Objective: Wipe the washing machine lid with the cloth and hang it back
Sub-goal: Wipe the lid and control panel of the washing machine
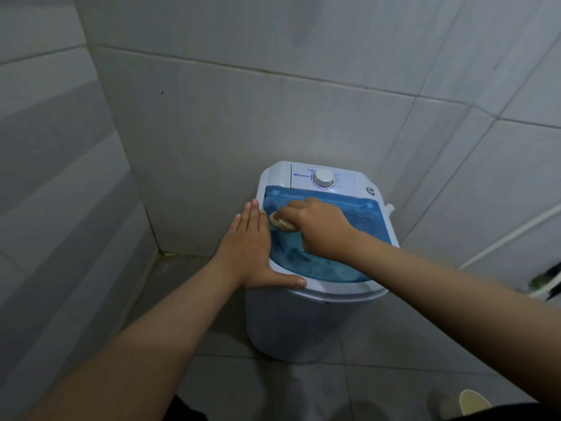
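A small white washing machine [291,326] stands on the floor against the tiled wall, with a clear blue lid [343,268] on top and a white dial [323,177] behind it. My right hand [321,230] presses down on the lid's left half, closed on a small bunched beige cloth [282,223] that sticks out past the fingers. My left hand [252,253] lies flat on the machine's left rim with fingers straight and the thumb along the front edge, holding nothing.
Grey tiled walls meet in a corner [158,253] just left of the machine. A white pipe [510,235] runs along the right wall, with a dark object [546,281] at the right edge. A pale cup [473,402] stands on the floor at lower right.
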{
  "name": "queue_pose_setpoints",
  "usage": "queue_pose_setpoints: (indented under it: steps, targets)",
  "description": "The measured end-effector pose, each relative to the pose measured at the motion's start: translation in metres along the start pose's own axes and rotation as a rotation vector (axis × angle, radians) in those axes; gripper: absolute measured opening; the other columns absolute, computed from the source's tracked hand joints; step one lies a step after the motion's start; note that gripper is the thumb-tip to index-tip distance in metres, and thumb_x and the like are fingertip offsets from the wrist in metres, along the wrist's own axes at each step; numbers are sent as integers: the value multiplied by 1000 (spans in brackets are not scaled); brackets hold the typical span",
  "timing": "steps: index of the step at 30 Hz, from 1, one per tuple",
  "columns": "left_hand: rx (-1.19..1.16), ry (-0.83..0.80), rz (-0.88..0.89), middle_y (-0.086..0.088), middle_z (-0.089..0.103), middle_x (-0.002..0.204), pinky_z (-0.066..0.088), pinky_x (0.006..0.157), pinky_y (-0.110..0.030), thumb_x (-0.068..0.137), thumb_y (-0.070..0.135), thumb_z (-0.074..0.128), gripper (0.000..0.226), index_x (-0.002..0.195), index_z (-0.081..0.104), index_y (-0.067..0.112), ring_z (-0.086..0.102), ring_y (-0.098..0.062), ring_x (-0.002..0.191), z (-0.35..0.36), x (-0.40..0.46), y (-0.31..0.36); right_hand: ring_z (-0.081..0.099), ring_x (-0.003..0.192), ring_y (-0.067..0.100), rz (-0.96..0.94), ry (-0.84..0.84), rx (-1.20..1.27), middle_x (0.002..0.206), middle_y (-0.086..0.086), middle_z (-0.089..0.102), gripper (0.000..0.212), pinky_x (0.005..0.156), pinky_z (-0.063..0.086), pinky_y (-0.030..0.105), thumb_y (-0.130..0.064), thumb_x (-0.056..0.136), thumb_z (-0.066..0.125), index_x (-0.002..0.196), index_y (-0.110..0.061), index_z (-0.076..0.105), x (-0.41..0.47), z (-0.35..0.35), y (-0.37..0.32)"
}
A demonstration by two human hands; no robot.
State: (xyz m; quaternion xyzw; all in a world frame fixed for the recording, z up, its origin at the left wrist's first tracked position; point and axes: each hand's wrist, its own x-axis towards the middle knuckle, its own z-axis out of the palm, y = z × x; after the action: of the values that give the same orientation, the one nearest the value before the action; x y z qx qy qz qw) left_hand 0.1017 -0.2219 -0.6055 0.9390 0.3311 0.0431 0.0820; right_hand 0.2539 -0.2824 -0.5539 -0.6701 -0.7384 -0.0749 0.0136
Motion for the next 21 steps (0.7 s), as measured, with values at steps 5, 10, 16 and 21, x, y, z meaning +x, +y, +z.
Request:
queue_pose_setpoints:
  steps: [5,10,16,21]
  targets:
    - [-3,-34,-21,-23,-18,155,-6,117,-43,40,100,23,152,145,-13,-2,-17,-32,144,0,-2,-9,54,102,23,-69,-54,-65,117,-5,58,46,62,43,32,-7,82,52,124,-27,52,-15,1,1]
    - [-16,-65,-42,-22,-19,155,-7,116,-41,42,99,26,150,146,-14,-2,-17,-31,144,0,-6,-15,55,96,23,-123,-151,-84,112,-5,59,43,61,41,32,-6,83,50,120,-28,54,-24,-8,4]
    - [7,-54,8,-21,-20,155,-5,118,-43,38,101,19,153,145,-15,-1,-17,-31,144,-9,-2,9,59,94,24,-52,-255,-106,106,-6,60,44,58,41,31,-4,75,50,111,-27,57,-56,-33,26]
    - [45,-49,49,-20,-21,155,-7,116,-41,34,102,9,154,146,-14,-1,-19,-30,144,-10,-2,5,59,80,30,13,-365,-183,109,3,51,36,49,30,28,-5,73,54,106,-19,56,-48,-38,19]
